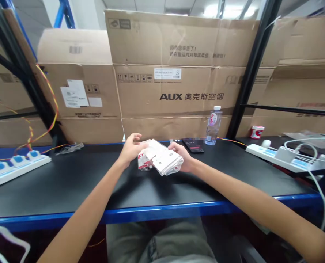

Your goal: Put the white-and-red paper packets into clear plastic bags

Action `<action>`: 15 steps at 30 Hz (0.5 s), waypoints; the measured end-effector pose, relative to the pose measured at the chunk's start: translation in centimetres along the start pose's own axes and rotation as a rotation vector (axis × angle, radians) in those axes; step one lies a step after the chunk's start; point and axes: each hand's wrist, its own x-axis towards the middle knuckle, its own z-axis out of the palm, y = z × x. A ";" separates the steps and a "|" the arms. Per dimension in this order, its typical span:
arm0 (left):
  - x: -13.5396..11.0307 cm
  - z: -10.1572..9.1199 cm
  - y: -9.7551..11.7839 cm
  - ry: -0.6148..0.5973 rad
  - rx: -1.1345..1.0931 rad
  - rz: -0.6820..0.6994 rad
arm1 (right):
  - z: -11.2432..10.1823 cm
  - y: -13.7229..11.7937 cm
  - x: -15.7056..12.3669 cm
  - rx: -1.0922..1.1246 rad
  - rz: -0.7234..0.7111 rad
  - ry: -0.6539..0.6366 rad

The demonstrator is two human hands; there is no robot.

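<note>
Both my hands meet over the middle of the black bench (69, 182). My right hand (182, 157) grips a clear plastic pouch with a white card inside (165, 159), held tilted above the bench. My left hand (131, 148) has its fingers curled around the left end of a second packet with red print (143, 162), which lies partly under the pouch. The two packets overlap, and I cannot tell if they are joined.
A black phone (193, 145) and a water bottle (213, 126) stand behind my hands. Power strips lie at the left (14, 166) and right (285, 157). A small red-and-white cup (257, 132) sits far right. Cardboard boxes (178, 84) wall the back; black rack posts (250, 69) rise.
</note>
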 end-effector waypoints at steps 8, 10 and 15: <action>-1.2 0.8 0.7 -0.389 -0.284 -0.253 | -0.1 1.2 1.1 -0.120 -0.220 0.120; -1.2 0.6 1.0 -0.522 -0.344 -0.214 | -0.5 1.3 1.4 -0.205 -0.261 0.120; 0.8 -1.4 -0.6 -0.194 -0.173 -0.159 | -3.6 0.7 2.1 -0.874 -0.477 0.377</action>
